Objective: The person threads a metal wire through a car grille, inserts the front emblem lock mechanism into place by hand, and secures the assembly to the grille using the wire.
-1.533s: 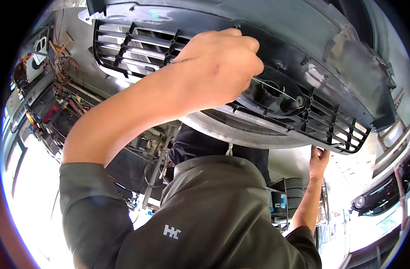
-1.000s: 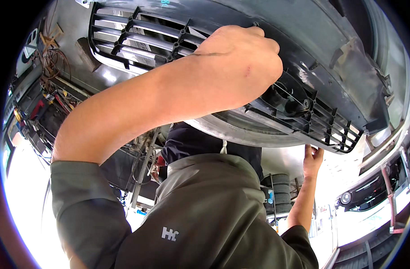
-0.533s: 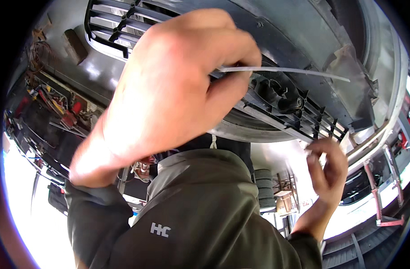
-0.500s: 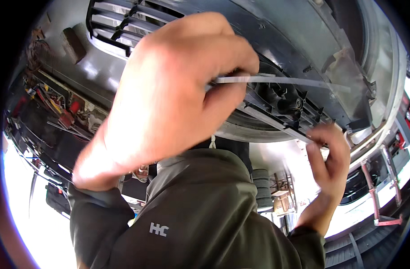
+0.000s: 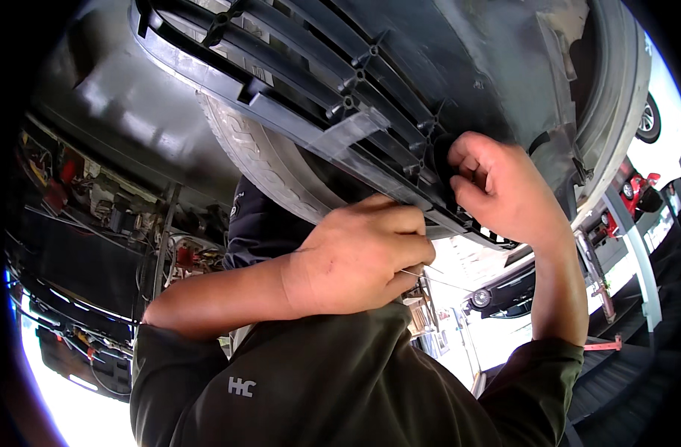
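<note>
A dark bumper with a black slatted plastic grille is in front of me, its ribbed side toward me. A flat grey translucent strip lies across the slats and the lower rim. Below the rim, my left hand is closed, with a thin strip seen edge-on sticking out to the right from its fingers. My right hand is at the right end of the grille, beside a round black part, fingers curled and thumb bent in. What its fingertips hold, if anything, cannot be made out.
A tyre stands right behind the grille's lower rim. Tools and clutter fill the left side. To the right are a post, a dark car, a red vehicle and a white car.
My left hand has moved down and away from me, below the grille's rim, with the strip. My right hand has risen to the grille. The grille now shows more fully.
</note>
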Available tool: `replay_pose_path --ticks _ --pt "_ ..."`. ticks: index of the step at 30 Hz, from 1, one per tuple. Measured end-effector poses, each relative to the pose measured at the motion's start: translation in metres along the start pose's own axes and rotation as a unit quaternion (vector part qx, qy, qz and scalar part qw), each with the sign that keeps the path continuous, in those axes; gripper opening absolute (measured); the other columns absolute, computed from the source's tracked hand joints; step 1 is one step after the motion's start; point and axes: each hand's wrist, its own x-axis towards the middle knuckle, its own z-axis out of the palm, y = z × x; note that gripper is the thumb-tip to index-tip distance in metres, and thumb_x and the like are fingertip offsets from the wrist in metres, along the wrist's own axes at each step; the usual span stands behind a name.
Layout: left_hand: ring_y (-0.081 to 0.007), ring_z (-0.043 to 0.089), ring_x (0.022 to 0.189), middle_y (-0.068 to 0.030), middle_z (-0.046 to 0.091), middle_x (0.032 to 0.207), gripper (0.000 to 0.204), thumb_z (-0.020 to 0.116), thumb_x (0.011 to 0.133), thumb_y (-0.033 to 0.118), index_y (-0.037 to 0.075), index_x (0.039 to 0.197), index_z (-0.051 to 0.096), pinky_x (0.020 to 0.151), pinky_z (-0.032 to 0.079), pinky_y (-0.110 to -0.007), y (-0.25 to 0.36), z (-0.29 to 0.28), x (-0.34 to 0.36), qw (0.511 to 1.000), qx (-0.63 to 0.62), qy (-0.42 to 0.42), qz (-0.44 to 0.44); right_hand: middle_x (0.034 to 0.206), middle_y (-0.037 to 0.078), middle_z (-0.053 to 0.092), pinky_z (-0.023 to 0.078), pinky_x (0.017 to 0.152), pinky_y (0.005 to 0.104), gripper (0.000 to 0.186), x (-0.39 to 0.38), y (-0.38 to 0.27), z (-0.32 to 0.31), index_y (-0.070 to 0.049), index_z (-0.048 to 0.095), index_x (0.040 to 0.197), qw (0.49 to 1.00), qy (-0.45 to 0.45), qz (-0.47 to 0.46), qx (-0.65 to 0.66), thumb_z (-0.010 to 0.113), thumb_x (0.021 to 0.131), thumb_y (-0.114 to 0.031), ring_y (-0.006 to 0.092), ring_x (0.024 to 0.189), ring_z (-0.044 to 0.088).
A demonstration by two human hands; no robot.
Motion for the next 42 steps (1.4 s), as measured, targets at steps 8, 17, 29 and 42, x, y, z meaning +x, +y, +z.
replay_pose_path --ticks 8,17,29,42 --pt "-0.0195 0.068 0.091 0.0013 0.067 0.1 0.025 0.083 0.079 0.014 0.014 0.103 0.075 0.085 0.051 -0.035 -0.006 -0.001 0.002 1.0 -0.007 -0.023 0.003 0.072 0.011 0.064 0.047 0.06 0.0323 0.014 0.006 0.0 0.0 0.002 0.064 0.101 1.0 -0.014 -0.011 -0.016 0.07 0.089 0.006 0.0123 0.064 0.058" --pt "-0.0203 0.068 0.091 0.0004 0.067 0.1 0.023 0.082 0.08 0.013 0.013 0.102 0.074 0.085 0.051 -0.036 -0.01 -0.001 0.003 1.0 -0.01 -0.023 0.002 0.079 0.006 0.066 0.047 0.066 0.0272 0.012 0.001 0.015 0.003 0.002 0.063 0.103 0.996 -0.034 0.038 0.067 0.066 0.094 0.009 0.0076 0.073 0.059" --pt "-0.0216 0.066 0.088 0.0002 0.065 0.101 0.022 0.081 0.081 0.014 0.014 0.102 0.073 0.081 0.053 -0.035 -0.011 0.005 0.0 1.0 -0.006 -0.012 0.013 0.085 0.008 0.071 0.048 0.065 0.0254 0.027 -0.003 0.011 0.026 0.0 0.059 0.115 0.975 0.116 0.092 0.166 0.071 0.091 0.004 0.008 0.073 0.062" --pt "-0.0186 0.067 0.089 0.0024 0.066 0.102 0.021 0.081 0.083 0.015 0.016 0.103 0.074 0.082 0.051 -0.034 -0.01 0.003 0.004 0.999 0.011 -0.035 0.014 0.07 0.011 0.067 0.049 0.059 0.0307 0.011 0.009 0.018 0.033 0.001 0.062 0.097 0.976 0.189 0.059 0.095 0.071 0.09 0.0 0.0132 0.062 0.064"
